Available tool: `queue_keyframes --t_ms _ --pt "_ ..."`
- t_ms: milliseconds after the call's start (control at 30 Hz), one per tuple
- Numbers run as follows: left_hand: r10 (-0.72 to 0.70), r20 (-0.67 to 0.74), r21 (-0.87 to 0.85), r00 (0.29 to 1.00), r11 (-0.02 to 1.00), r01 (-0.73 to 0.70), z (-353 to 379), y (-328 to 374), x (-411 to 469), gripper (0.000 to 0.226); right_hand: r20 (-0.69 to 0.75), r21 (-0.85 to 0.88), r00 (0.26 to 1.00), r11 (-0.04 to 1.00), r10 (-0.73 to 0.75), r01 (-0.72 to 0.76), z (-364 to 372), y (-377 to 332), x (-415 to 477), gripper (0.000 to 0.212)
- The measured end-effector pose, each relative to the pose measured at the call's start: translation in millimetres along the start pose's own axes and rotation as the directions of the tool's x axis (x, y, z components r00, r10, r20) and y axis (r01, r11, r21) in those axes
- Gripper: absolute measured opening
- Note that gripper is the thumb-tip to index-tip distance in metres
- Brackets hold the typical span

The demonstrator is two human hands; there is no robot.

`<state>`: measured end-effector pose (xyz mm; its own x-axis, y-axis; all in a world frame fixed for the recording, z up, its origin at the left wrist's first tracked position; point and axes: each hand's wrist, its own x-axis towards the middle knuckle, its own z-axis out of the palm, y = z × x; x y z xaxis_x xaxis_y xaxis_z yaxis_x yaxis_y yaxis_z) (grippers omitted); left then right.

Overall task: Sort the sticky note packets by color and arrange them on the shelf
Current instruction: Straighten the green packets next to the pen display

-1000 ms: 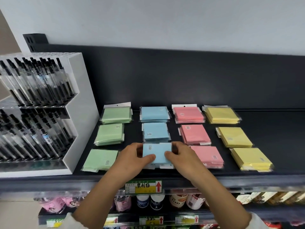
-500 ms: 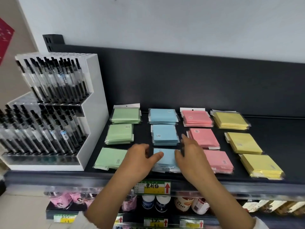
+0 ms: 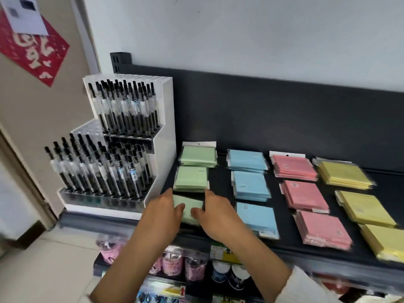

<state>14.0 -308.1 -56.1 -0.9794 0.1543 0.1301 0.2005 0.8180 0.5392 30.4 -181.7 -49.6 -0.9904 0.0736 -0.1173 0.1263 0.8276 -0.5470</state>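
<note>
**Two hands hold a green packet at the front of the shelf**

Lowest and nearest, under the shelf [image 3: 282, 217], is another level with pink tubs [image 3: 172, 262] and dark and white cups [image 3: 220, 274]. A tag [image 3: 175, 290] there has a red arrow. A white sleeve [image 3: 306, 287] covers the right arm.

On the shelf's front edge is a yellow and green price label [image 3: 223, 251]. Its writing is too blurry to read.

The left hand [image 3: 162, 212] and the right hand [image 3: 215, 217] hold the front green packet [image 3: 189, 207] from both sides. Each thumb lies on top, and the fingers bend round the packet's edges. This packet sits at the front edge, near the shelf's left end.

The packets lie in four lines running from the front edge to the back. Behind the held packet are the middle green pile [image 3: 191, 178] and the back green pile [image 3: 197, 156]. To the right come three blue piles [image 3: 251, 185], then three pink piles [image 3: 305, 194]. Three yellow piles [image 3: 365, 207] lie nearest the right end. Some packets have small dark marks, too tiny to read. The right hand hides a bit of the front blue pile [image 3: 255, 217].

At the left end stands a white pen stand [image 3: 161, 136] full of black pens [image 3: 122, 106], just beside the green line.

At the back edge rises a dark back panel [image 3: 284, 117]. Far left, a red paper [image 3: 32, 51] with white shapes hangs on the wall, and a white sheet [image 3: 26, 16] partly covers it.
</note>
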Motion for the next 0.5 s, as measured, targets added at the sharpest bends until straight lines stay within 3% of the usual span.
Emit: queue_keyframes --t_ms 133,333,500 --pt "-0.042 0.102 -0.015 0.994 0.999 0.043 4 -9 2 0.039 -0.013 -0.040 0.999 0.999 0.030 -0.030 9 2 1 0.049" --pt "-0.090 0.184 -0.077 0.979 0.991 0.106 2 -12 9 0.066 -0.053 0.246 0.998 0.969 0.031 -0.017 12 7 3 0.079" --pt "-0.009 0.042 -0.279 0.999 0.960 0.021 0 -17 3 0.081 -0.186 0.463 0.982 0.883 0.018 0.072 19 9 0 0.091"
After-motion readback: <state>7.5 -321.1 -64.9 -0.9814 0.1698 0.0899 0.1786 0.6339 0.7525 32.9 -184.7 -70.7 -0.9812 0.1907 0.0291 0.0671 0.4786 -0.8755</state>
